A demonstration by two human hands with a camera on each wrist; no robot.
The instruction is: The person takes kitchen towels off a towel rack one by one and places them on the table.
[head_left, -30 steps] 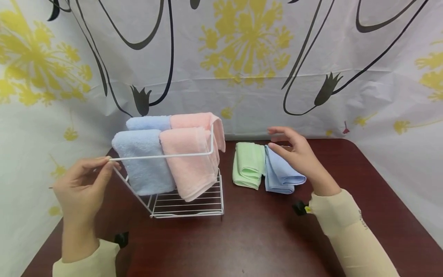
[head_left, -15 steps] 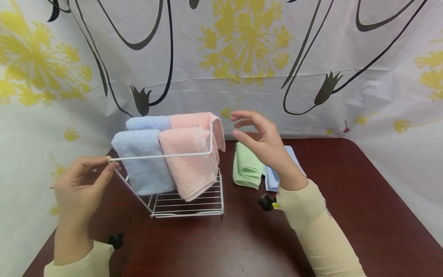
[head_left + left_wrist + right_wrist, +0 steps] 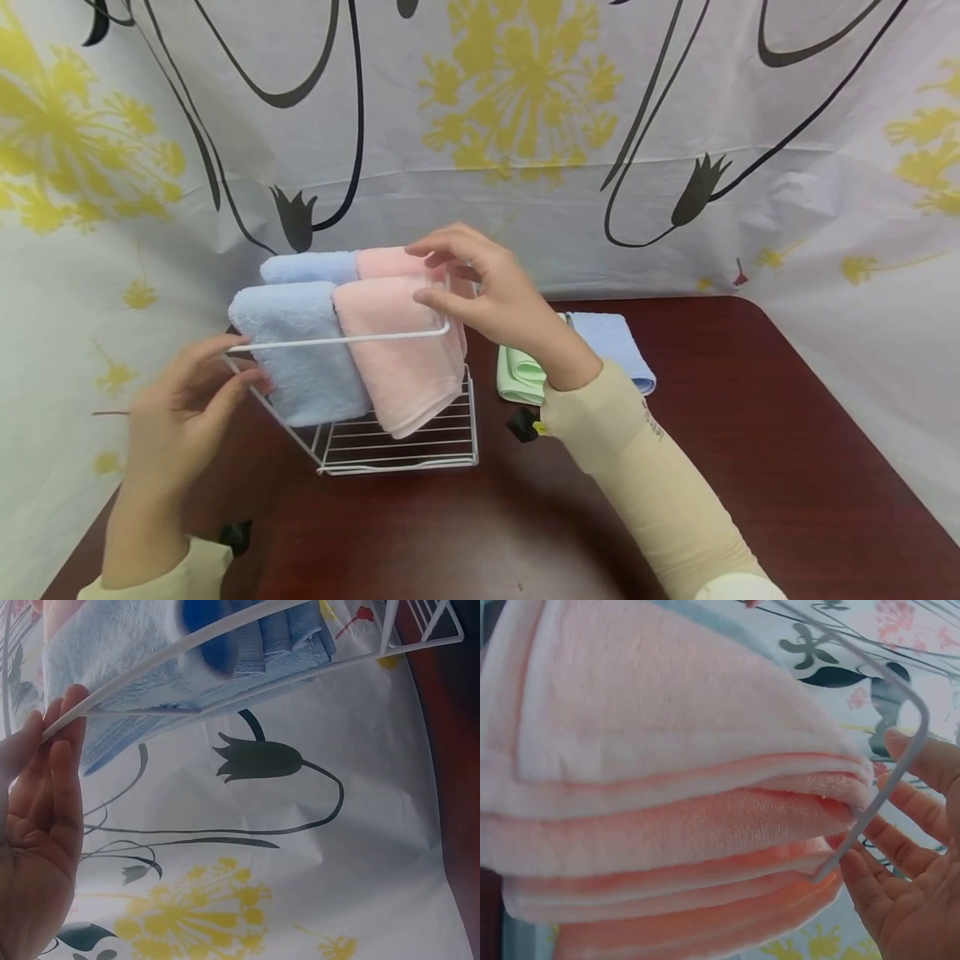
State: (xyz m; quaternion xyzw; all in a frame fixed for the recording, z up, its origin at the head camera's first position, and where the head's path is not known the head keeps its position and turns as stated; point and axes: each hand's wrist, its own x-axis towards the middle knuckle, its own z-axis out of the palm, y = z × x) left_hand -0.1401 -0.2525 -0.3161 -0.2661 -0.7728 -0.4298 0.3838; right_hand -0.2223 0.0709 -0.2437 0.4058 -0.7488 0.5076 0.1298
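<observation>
One corner of white rack (image 3: 337, 341) pinched by left hand (image 3: 180, 421); right hand (image 3: 498, 293) spread, empty, beside pink towel (image 3: 393, 354).

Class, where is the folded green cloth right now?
In the head view, the green cloth lies on the table, right of the white rack and left of a blue cloth, partly hidden by the right hand.

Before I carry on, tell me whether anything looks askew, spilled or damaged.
Nothing stands out: blue towels and pink towels hang on the white wire rack, the green cloth and light-blue cloth lie beside it on the table, and no spill or damage shows.
</observation>
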